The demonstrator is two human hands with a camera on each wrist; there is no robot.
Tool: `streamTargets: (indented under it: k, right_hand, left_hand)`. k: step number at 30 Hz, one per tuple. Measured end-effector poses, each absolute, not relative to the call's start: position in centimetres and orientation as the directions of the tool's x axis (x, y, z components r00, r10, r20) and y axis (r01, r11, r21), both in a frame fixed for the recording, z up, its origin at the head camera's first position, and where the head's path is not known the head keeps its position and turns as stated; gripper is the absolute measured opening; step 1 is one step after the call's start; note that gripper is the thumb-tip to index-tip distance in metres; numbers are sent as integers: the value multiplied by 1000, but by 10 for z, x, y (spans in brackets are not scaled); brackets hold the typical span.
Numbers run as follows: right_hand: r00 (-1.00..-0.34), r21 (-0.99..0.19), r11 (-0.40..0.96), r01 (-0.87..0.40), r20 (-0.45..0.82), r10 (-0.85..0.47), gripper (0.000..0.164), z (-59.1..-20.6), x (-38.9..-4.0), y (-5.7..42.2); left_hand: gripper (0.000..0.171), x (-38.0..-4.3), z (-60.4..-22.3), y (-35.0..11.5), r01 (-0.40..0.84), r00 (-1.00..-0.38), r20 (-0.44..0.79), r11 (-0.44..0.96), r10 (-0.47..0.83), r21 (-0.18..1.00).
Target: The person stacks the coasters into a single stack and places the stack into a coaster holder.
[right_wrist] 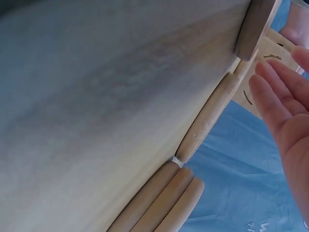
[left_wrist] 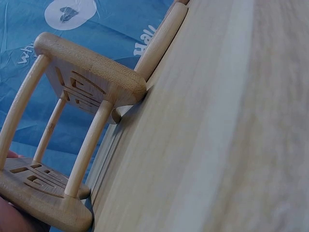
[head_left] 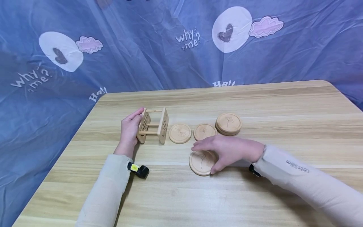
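My left hand [head_left: 131,127] grips the left panel of a wooden coaster holder [head_left: 163,126], two slotted panels joined by thin rods. In the left wrist view the holder [left_wrist: 77,198] stands on the table, with part of the hand at the lower left corner. My right hand [head_left: 227,149] is over the nearest round coaster [head_left: 199,164], fingers extended and thumb by its right edge. A leaf design marks that coaster's face. The right wrist view shows the right hand's fingers [right_wrist: 273,96] fairly straight and apart from the coasters.
Behind the nearest coaster lie two more single coasters, one on the left [head_left: 180,133] and one in the middle [head_left: 204,130]. A coaster stack [head_left: 228,123] stands to their right. The wooden table [head_left: 181,201] ends at a blue printed cloth [head_left: 158,63].
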State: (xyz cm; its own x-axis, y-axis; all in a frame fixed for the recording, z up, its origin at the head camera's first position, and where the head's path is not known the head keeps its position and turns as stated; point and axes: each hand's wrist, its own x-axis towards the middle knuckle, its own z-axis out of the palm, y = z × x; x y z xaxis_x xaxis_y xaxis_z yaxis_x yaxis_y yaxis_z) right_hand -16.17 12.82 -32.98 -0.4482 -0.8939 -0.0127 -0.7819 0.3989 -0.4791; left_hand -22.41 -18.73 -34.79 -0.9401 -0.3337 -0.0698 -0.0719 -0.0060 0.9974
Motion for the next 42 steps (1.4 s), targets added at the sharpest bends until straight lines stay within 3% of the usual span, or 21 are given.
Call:
streamTargets:
  k: [26, 42]
  right_hand:
    - [-409, -415, 442, -796, -170, -897, 86, -332, -165, 118]
    - [-384, -386, 406, -828, -135, -913, 81, -332, -165, 117]
  left_hand:
    - [34, -223, -346, -186, -81, -940, -81, -13, -333, 997]
    - [35, -225, -347, -186, -71, -937, -80, -36, -340, 997]
